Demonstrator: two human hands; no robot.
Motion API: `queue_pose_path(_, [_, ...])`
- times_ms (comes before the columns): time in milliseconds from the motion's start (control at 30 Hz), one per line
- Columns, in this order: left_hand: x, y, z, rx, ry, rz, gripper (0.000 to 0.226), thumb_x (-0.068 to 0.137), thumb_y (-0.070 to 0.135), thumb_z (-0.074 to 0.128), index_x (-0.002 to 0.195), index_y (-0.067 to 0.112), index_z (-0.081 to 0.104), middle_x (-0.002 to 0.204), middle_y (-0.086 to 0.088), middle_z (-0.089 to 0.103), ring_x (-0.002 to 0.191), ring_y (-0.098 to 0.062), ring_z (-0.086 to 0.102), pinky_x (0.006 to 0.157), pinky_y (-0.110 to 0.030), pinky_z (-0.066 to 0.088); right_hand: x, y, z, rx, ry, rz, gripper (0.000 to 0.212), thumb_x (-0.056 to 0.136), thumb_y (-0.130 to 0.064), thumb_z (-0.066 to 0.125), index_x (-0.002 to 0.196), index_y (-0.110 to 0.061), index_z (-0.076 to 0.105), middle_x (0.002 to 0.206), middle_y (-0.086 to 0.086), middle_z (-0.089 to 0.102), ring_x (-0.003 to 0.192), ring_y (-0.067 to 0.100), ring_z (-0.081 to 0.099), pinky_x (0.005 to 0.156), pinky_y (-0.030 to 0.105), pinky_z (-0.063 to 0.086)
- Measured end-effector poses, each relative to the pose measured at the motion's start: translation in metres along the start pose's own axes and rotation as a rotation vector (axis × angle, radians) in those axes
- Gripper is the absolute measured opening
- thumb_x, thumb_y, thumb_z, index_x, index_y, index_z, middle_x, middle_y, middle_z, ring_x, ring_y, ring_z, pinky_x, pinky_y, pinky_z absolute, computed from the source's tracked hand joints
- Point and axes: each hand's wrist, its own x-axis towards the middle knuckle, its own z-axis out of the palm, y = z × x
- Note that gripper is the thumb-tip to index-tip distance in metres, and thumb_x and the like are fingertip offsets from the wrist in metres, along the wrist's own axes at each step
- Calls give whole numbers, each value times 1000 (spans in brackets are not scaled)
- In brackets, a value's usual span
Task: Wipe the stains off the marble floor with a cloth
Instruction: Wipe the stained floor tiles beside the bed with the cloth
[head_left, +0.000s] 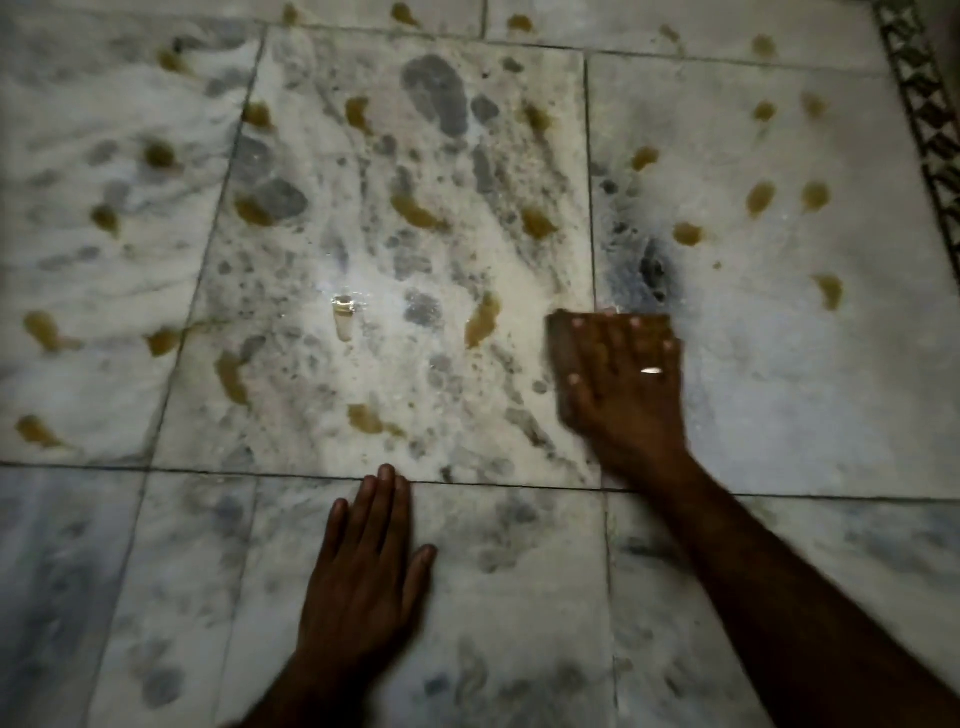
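The marble floor (779, 395) fills the whole view: large white slabs veined and mottled in grey, divided by thin dark joints. One joint runs across the frame just above the left hand, and another runs up the frame near the cloth's right part. A dark patterned border strip (922, 119) edges the floor at the upper right.

Yellow-brown stains (480, 325) are scattered over most of the upper and middle slabs, each a small blob with a short tail. They are spread from the far left edge to the far right, and one sits just left of the cloth. A bright glare spot (343, 304) lies on the central slab over one pale stain.

The right hand (623, 395) reaches in from the lower right, its forearm crossing the bottom slabs. It lies palm down on top of the brown cloth (563, 338), fingers spread apart and flat, pressing the cloth to the floor rather than clutching it. The cloth sits where the central and right slabs meet, showing mainly above and left of the hand.

The left hand (369, 561) rests palm down on the bare slab nearer the person, fingers held together, thumb out to the side, holding nothing.

A ring (652, 370) glints on one finger of the right hand.
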Motion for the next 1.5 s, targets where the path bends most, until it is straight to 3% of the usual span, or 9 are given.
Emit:
queue_pose_path(233, [-13,-33,-9,-29,34,-273,72,101,45,32,158,2,23,168,-15,18,156,-27,19,125,-51,19,-137,-2,-4,-46,-21,201,62,108,-37,23,162,-6,23,166,28,25,152,51,23,118,71,23])
queue_pose_path(400, [-13,-45,-6,-19,52,-296,70,102,46,30,158,4,22,168,-14,18,156,-25,17,127,-47,13,-194,-112,-3,2,-55,-308,64,94,-42,49,153,-19,49,162,19,38,146,48,39,108,73,37])
queue_pose_path(633, [-7,-72,-6,7,93,-323,66,103,38,25,156,-1,25,166,-19,20,155,-32,21,127,-49,11,-40,-202,8,203,53,-643,56,101,-47,44,155,-32,44,162,5,43,152,30,36,124,60,22])
queue_pose_path(867, [-6,-82,-7,5,67,-315,69,103,45,24,159,4,20,168,-15,16,157,-25,12,128,-44,8,70,-123,6,43,63,-298,58,107,-42,29,163,-28,22,165,16,34,151,43,31,120,70,17])
queue_pose_path(1000, [-7,-80,-7,-17,65,-337,70,104,48,20,160,6,16,169,-13,11,158,-23,8,128,-44,8,30,-47,-4,-6,36,34,62,108,-44,17,164,-19,17,166,21,28,153,44,24,122,67,15])
queue_pose_path(1100, [-5,-80,-10,-24,64,-363,71,104,48,21,160,5,15,170,-13,10,158,-24,8,128,-43,9,-45,-57,-4,-33,8,84,64,106,-39,25,164,-14,17,167,24,25,153,48,24,121,70,17])
queue_pose_path(1200, [-4,-79,-11,-26,80,-363,70,104,48,23,160,5,17,169,-14,12,157,-25,11,128,-42,11,-113,-98,-2,-53,-62,-251,69,101,-40,36,163,-13,22,168,24,22,152,50,24,115,75,24])
queue_pose_path(1333, [-3,-78,-13,-46,101,-354,68,104,42,29,158,3,23,167,-16,20,156,-27,18,126,-44,17,-107,-157,-2,-28,-94,-791,72,96,-49,45,162,-24,30,168,14,30,155,39,26,119,64,26])
queue_pose_path(1500, [9,-99,-12,-4,130,-396,69,95,31,36,156,-2,27,166,-20,22,155,-30,20,124,-48,20,-29,-222,8,74,16,-780,68,97,-49,45,160,-26,35,166,8,34,154,30,32,122,57,29])
